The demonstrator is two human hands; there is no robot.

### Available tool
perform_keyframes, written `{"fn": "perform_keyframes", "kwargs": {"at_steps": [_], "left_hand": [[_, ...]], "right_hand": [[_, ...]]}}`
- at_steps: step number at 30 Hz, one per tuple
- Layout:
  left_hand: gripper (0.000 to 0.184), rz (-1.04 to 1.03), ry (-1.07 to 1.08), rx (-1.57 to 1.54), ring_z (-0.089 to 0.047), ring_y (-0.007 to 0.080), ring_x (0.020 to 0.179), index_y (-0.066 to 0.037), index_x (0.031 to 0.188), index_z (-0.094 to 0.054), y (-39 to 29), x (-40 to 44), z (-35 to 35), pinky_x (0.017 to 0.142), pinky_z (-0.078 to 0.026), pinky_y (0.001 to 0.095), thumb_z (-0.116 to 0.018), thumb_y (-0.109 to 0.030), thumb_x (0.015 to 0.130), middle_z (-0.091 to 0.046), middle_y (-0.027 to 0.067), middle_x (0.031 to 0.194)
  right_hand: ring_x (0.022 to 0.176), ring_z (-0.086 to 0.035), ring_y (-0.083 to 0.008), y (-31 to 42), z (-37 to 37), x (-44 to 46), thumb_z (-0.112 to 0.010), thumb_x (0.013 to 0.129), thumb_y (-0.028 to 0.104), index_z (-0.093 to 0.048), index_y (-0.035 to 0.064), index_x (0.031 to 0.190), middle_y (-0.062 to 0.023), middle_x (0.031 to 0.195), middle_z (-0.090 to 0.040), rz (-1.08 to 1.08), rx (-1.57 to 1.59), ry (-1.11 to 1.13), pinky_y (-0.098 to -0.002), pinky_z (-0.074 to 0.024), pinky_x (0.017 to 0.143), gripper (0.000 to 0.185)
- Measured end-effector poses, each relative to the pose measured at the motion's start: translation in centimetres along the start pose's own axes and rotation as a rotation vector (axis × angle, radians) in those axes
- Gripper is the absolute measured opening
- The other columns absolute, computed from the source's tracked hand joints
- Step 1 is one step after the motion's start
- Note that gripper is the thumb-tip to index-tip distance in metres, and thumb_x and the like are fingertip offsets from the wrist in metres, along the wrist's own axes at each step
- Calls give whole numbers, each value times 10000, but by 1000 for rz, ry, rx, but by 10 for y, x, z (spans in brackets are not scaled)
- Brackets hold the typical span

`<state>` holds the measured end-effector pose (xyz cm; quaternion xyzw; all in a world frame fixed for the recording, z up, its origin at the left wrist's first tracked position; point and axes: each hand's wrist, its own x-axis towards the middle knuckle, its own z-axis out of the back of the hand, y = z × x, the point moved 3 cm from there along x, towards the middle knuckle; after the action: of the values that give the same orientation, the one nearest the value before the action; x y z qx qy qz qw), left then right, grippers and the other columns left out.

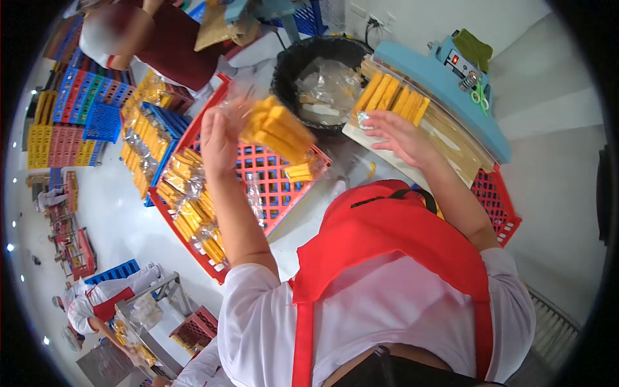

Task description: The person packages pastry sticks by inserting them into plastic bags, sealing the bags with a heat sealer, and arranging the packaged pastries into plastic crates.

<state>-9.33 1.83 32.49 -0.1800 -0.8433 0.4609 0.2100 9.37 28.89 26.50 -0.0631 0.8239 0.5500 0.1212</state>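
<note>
My left hand is closed on the gathered end of a clear plastic bag of yellow sticks, blurred by motion. The bag hangs tilted over a red crate, where more bagged yellow sticks lie along the left side. On the other side, my right hand has its fingers stretched out beside another bag of yellow sticks. That bag lies on the board in front of a light-blue sealing machine; I cannot tell whether my fingertips touch it.
A black bin lined with plastic stands between crate and machine. Green-handled scissors hang on the machine. Another red crate sits under its right end. A co-worker in a dark red apron stands at upper left, near stacked crates.
</note>
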Motion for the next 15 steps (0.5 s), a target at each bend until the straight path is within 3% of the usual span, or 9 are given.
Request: {"fn": "perform_keyframes", "kwargs": {"at_steps": [1, 2, 4, 5, 7, 9, 12, 13, 15], "left_hand": [[140, -51, 92, -43, -514, 308, 981, -47, 924, -447, -1, 9, -17, 836, -414, 416, -396, -172, 885, -526, 175, 1055], [141, -39, 111, -100, -517, 321, 968, -64, 927, -443, -2, 17, -41, 829, -415, 432, -410, -194, 880, -523, 177, 1054], [167, 4, 123, -160, -514, 336, 966, -93, 934, -441, 3, 31, -82, 819, -411, 458, -407, -248, 881, -521, 180, 1057], [195, 25, 49, -189, -511, 335, 965, -101, 966, -447, 4, 33, -104, 824, -408, 454, -415, -271, 877, -532, 171, 1032], [384, 34, 187, -494, -458, 331, 1033, -105, 1146, -394, 7, 33, -134, 875, -376, 452, -462, -336, 847, -434, 156, 1176], [457, 32, 234, -442, -458, 317, 1038, -103, 1190, -354, 13, 19, -156, 884, -372, 445, -481, -358, 832, -422, 143, 1192], [562, 30, 273, -269, -458, 264, 1052, -114, 1247, -291, 28, 12, -170, 888, -382, 403, -534, -360, 803, -408, 101, 1203], [598, 20, 268, -150, -458, 224, 1059, -126, 1260, -268, 35, 11, -167, 881, -395, 368, -568, -340, 788, -406, 73, 1199], [688, 140, 257, -369, -457, 215, 1062, -112, 1283, -251, 47, 15, -160, 897, -387, 365, -618, -342, 748, -426, 63, 1186]], "right_hand": [[954, -499, -181, -2, -9, 11, -461, 842, 375, -477, 74, 1078, -58, 1024, -516, -62, 257, 16, -351, -419, 803, 383], [954, -499, -181, 4, -19, 15, -461, 842, 375, -477, 74, 1078, -58, 1024, -516, -39, 256, 36, -351, -419, 803, 383], [1035, -474, -214, 14, -49, 12, -409, 850, 422, -391, 110, 1194, -57, 1087, -496, -233, 701, 337, -394, -379, 875, 464], [1035, -474, -214, 19, -57, 8, -409, 850, 422, -391, 110, 1194, -57, 1087, -496, -214, 694, 350, -394, -379, 875, 464], [1021, -499, -212, 33, -71, -4, -388, 865, 397, -396, 109, 1185, -42, 1077, -516, -75, 731, 419, -405, -402, 865, 431], [1015, -504, -200, 45, -70, -7, -366, 883, 352, -390, 86, 1194, -40, 1099, -510, -3, 735, 376, -379, -412, 854, 410], [1026, -492, -162, 67, -60, -13, -387, 884, 296, -346, 32, 1231, -56, 1140, -488, 284, 262, 208, -347, -402, 861, 439], [1026, -492, -162, 71, -59, -16, -387, 884, 296, -346, 32, 1231, -56, 1140, -488, 291, 264, 206, -347, -402, 861, 439], [1048, -474, -152, 78, -54, -21, -432, 872, 220, -345, 33, 1229, -61, 1155, -475, 318, 477, 263, -312, -398, 864, 412]]}}
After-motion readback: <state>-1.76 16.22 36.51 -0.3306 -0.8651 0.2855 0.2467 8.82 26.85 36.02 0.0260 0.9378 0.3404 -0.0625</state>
